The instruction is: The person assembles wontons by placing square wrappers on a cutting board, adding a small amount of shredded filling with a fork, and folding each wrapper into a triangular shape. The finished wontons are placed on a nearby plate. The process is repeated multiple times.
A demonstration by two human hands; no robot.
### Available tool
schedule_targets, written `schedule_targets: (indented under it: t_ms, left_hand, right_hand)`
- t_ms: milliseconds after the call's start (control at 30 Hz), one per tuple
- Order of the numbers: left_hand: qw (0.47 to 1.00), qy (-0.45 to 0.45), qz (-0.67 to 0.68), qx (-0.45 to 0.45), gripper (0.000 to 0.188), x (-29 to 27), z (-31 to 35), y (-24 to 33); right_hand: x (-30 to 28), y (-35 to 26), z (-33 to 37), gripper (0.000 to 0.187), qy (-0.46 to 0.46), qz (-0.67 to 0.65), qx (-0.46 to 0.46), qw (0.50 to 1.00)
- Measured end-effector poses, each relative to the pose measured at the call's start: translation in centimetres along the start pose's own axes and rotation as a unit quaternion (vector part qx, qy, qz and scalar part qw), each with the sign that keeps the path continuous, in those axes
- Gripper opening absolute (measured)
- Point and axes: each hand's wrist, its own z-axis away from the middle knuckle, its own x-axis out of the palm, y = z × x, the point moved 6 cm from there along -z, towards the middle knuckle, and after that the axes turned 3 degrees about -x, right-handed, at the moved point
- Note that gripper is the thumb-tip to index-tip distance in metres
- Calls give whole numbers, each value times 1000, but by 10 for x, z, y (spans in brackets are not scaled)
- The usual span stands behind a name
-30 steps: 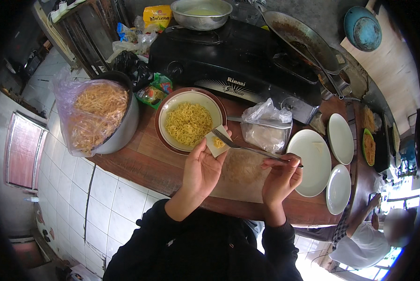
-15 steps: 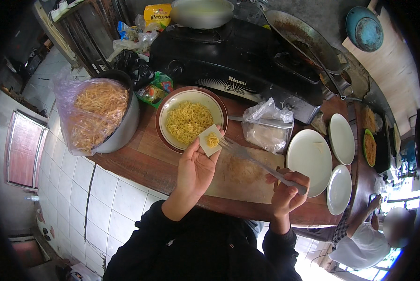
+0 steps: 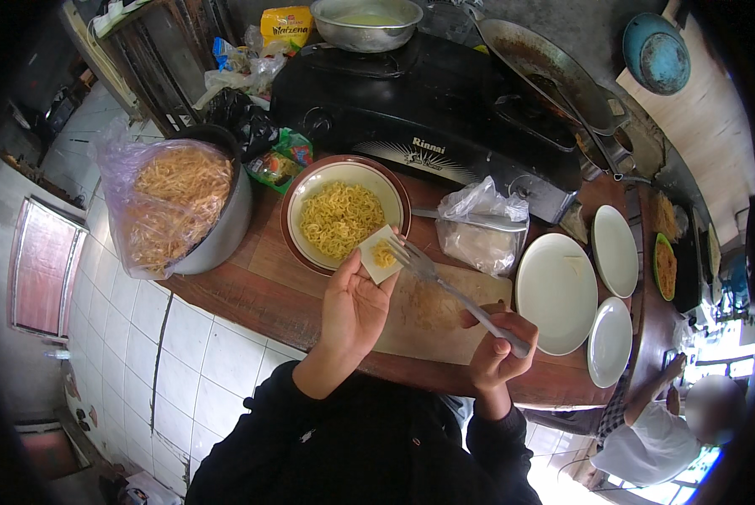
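Near the middle of the frame, we have the left hand (image 3: 354, 310) turned palm up, thumb and fingers holding a small, pale square wrapper (image 3: 378, 272) by its edges. A little clump of yellow noodles (image 3: 382, 252) sits on it. The right hand (image 3: 500, 343), right of centre, is closed in a loose pinch around the handle of a metal fork (image 3: 445, 286), which slants up and left. Its tines reach the wrapper's right edge beside the clump; we cannot tell whether they touch the noodles.

Just above and left of the wrapper, we see a cream bowl (image 3: 291, 208) with a brown rim, holding a larger heap of yellow noodles (image 3: 337, 213). Below the fork, a worn board (image 3: 428, 313) lies on the brown wooden tabletop (image 3: 238, 296). A clear plastic bag (image 3: 476, 240) with pale contents stands above the board, and three white plates (image 3: 556, 313) lie toward the right.

Across the top of the frame, we see a black stove (image 3: 356, 105) bearing a metal basin (image 3: 367, 35) and a wok (image 3: 520, 55). At left, a grey pot (image 3: 227, 234) holds a bag of orange-yellow shreds (image 3: 182, 192).
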Motion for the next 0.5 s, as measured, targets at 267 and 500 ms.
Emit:
schedule_targets:
  t_ms: [267,500]
  left_hand:
    - [1000,15,-2,5,39,-1,1,3]
    - [1000,20,7,4,39,-3,2,6]
  right_hand:
    - [12,6,11,49,88,-62,59,992]
    - [14,17,14,44,154,-109,104,977]
